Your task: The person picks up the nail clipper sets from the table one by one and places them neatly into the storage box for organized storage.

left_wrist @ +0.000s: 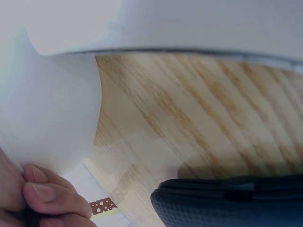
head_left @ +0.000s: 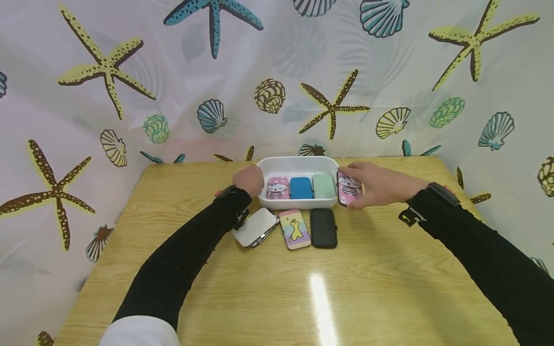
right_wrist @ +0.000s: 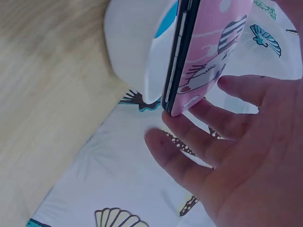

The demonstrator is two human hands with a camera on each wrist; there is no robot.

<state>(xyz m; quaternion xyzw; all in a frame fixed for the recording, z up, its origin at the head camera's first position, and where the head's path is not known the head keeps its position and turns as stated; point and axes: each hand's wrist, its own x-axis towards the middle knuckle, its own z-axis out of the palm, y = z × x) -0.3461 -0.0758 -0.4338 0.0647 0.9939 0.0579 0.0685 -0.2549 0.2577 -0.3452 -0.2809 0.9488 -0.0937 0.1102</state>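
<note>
My right hand (head_left: 375, 183) holds a flat pink case (head_left: 347, 189) with a cartoon print, thumb on one side and fingers on the other, at the right end of a white bin (head_left: 298, 204). In the right wrist view the fingertips touch the edge of this tilted case (right_wrist: 208, 61). At the bin's left end, my left hand (head_left: 248, 180) rests with curled fingers (left_wrist: 52, 196) against the white wall. Inside the bin, a pink case (head_left: 278, 188), a blue case (head_left: 301, 188) and a pale green case (head_left: 323, 186) stand side by side.
In front of the bin lie a white case (head_left: 256, 227), a giraffe-printed case (head_left: 295, 229) and a black case (head_left: 323, 228). A cloth (head_left: 242, 72) with starfish and shells hangs behind and beside the wooden table (head_left: 259, 288).
</note>
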